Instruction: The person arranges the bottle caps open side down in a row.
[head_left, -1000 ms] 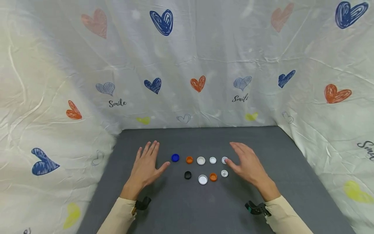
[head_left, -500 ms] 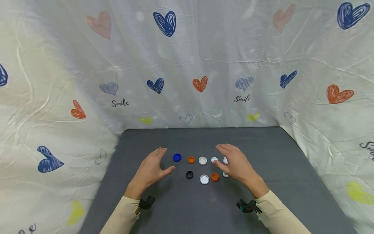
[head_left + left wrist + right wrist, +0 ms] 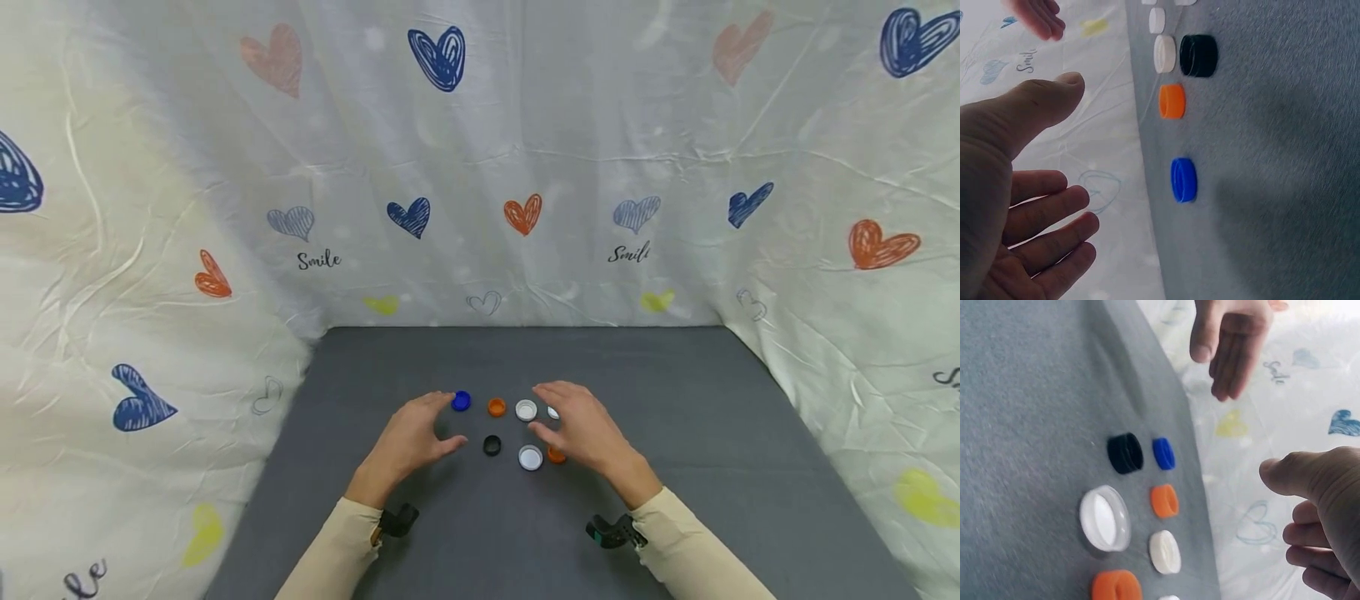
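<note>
Several bottle caps lie in two rows on the grey table. The back row shows a blue cap [image 3: 461,401], an orange cap [image 3: 497,407], a white cap [image 3: 526,410] and part of a smaller white cap [image 3: 553,412]. In front are a black cap [image 3: 492,445], a larger white cap [image 3: 530,457] and a second orange cap [image 3: 556,455]. My left hand [image 3: 412,437] hovers left of the rows, fingers relaxed, nearest the blue cap. Above the right end is my right hand [image 3: 581,425], thumb apart from its fingers, hiding caps beneath. Both hold nothing.
The grey tabletop [image 3: 480,533] reaches back to a white curtain [image 3: 480,108] printed with hearts, which also hangs along both sides. Black straps with cameras sit at the left wrist [image 3: 397,520] and right wrist [image 3: 611,531].
Both hands have moved inward toward each other, the right one leftward over the caps, the left one rightward to the blue cap. Their fingers have bent a little. The caps stay in place.
</note>
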`<state>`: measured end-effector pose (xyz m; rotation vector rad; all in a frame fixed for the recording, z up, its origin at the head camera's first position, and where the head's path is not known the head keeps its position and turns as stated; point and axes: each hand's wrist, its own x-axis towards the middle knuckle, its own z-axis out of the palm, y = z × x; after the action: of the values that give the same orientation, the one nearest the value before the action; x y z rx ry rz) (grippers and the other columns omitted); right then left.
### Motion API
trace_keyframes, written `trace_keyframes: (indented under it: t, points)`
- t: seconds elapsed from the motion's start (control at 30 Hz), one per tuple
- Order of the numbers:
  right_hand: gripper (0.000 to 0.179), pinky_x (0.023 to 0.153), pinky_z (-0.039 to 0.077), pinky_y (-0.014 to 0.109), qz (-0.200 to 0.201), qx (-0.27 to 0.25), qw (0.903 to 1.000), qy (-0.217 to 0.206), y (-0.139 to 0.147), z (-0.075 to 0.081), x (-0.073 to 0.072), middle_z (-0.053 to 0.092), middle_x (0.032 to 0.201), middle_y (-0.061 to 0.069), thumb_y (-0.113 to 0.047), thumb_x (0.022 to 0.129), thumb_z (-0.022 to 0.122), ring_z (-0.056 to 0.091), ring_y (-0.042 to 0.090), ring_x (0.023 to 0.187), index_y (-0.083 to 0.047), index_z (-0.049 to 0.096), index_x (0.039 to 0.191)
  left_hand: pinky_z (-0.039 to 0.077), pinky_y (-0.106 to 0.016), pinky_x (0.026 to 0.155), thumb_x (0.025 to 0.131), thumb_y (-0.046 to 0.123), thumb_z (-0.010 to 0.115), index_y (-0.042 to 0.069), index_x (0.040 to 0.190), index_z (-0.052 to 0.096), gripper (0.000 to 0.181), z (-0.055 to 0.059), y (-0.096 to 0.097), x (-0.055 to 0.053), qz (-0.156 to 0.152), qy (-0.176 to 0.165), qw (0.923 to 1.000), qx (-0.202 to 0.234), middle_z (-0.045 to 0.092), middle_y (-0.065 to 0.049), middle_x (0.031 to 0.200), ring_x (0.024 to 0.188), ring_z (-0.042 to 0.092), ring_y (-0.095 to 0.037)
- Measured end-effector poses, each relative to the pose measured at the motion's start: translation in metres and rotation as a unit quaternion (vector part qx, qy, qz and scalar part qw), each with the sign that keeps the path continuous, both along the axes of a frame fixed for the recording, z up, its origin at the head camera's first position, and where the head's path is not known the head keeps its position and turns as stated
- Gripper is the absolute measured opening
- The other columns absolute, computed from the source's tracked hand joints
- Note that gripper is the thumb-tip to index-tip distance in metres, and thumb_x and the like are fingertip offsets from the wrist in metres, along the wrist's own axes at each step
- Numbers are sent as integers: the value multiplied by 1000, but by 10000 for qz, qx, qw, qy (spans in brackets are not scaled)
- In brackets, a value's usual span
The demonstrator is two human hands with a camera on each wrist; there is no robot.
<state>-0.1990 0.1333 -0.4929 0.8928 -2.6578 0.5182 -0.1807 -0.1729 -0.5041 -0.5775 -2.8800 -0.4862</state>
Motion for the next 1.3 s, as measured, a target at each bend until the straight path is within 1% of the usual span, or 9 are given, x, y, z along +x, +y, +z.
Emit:
trace_keyframes:
  t: [0.13, 0.3, 0.47, 0.63, 0.73, 0.9, 1.03, 1.2, 1.3]
  points:
    - [52, 102, 48, 50, 102, -22, 9999, -81, -9, -10, 0, 69, 126, 6, -38, 85, 80, 62, 28, 121, -10, 69, 128, 52, -46, 100, 77, 46, 85, 10, 134, 64, 71, -9, 7, -2, -109, -57, 9999, 12, 66, -11, 133, 123, 63, -29]
    - [48, 103, 48, 47, 221, -11, 9997, -119, -19, -23, -1, 72, 121, 4, -37, 85, 79, 64, 25, 117, -10, 71, 124, 53, -44, 99, 78, 44, 85, 10, 136, 63, 70, -18, 14, -5, -259, -171, 9995, -7, 67, -10, 131, 119, 65, -27]
    - [45, 96, 52, 44, 321, -66, 9995, 30, -27, -35, -3, 74, 114, 3, -33, 82, 82, 67, 23, 109, -10, 73, 119, 54, -43, 97, 80, 41, 85, 8, 135, 63, 68, -24, 20, -7, -390, -238, 9990, -29, 68, -10, 129, 116, 66, -27]
    - [42, 88, 55, 40, 315, -80, 9994, 88, -35, -48, -4, 75, 107, 1, -32, 80, 82, 68, 21, 103, -10, 75, 115, 55, -40, 94, 81, 39, 84, 7, 133, 64, 64, -31, 26, -9, -500, -318, 9982, -80, 70, -8, 125, 111, 68, -24]
    - [40, 85, 55, 40, 226, -114, 9996, 101, -39, -52, -3, 75, 101, 1, -31, 78, 83, 68, 21, 98, -10, 76, 112, 55, -39, 94, 81, 39, 84, 9, 132, 65, 63, -36, 29, -11, -492, -392, 9979, -159, 71, -7, 124, 110, 68, -22]
    - [34, 80, 54, 39, 102, 117, 9998, 157, -45, -59, -2, 73, 91, -1, -33, 78, 82, 66, 20, 89, -12, 77, 105, 55, -39, 93, 82, 38, 84, 10, 131, 67, 59, -41, 32, -13, -451, -451, 9977, -249, 72, -5, 121, 109, 68, -21]
    - [32, 77, 53, 39, 75, 263, 9994, 203, -49, -65, -2, 73, 89, -3, -35, 77, 83, 65, 19, 84, -14, 78, 101, 56, -38, 91, 83, 36, 83, 13, 126, 70, 51, -44, 34, -13, -462, -442, 9976, -254, 73, -3, 116, 105, 69, -20]
    - [30, 77, 51, 39, 89, 409, 9989, 222, -53, -71, -1, 71, 87, -4, -38, 78, 81, 63, 19, 81, -16, 78, 98, 57, -37, 89, 84, 33, 83, 12, 123, 72, 46, -46, 37, -12, -554, -478, 9972, -174, 74, -2, 115, 105, 70, -18]
    - [29, 76, 50, 40, 79, 458, 9987, 189, -55, -72, 1, 68, 82, -4, -37, 78, 81, 61, 19, 78, -16, 77, 97, 57, -37, 90, 84, 32, 82, 12, 123, 72, 45, -49, 38, -12, -639, -476, 9967, -156, 74, -2, 115, 105, 69, -18]
